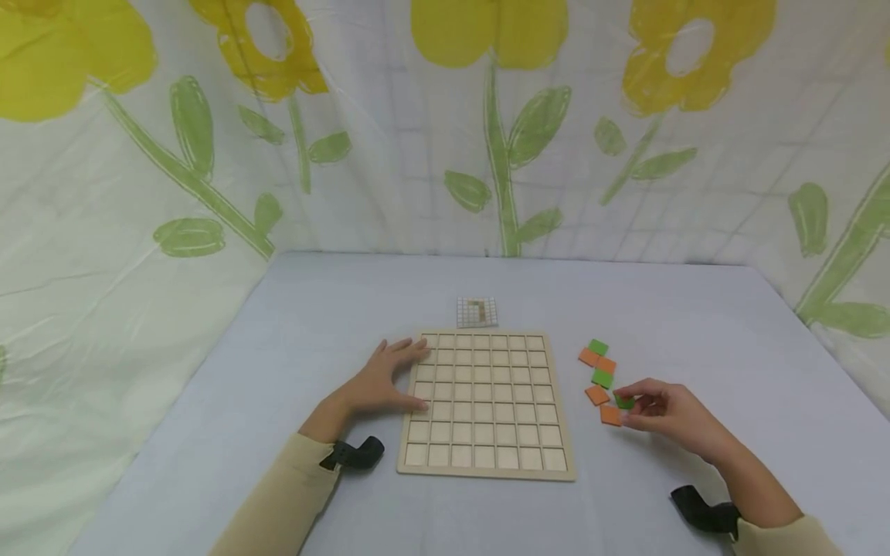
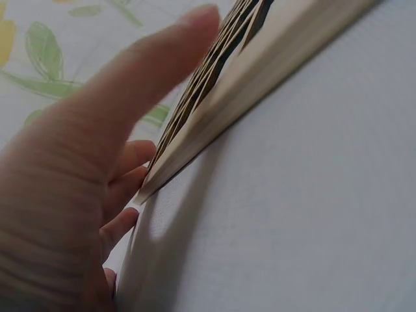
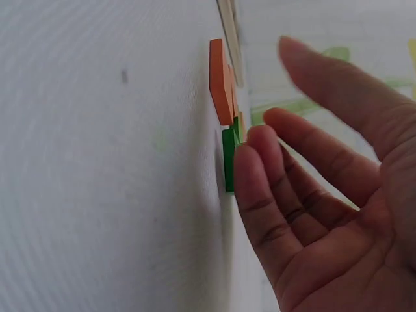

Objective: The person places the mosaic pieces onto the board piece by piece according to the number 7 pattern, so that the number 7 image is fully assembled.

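Note:
A wooden grid board [image 1: 488, 401] with square recesses lies on the table. My left hand [image 1: 382, 378] rests along its left edge, thumb and fingers spread, fingertips over the frame. In the left wrist view the thumb [image 2: 162, 58] reaches over the board's rim [image 2: 260, 84]. My right hand [image 1: 670, 417] is at the loose square tiles right of the board. Its fingertips are right at a green tile [image 3: 229, 159], with the thumb held apart from it. Close by lies an orange tile [image 1: 611, 415].
Further orange tiles [image 1: 596, 395] and green tiles [image 1: 602, 378] lie in a loose column beyond the right hand. Behind the board is a small card [image 1: 477, 313] with a printed grid. A flowered curtain [image 1: 389, 154] hangs behind the white table [image 1: 334, 301].

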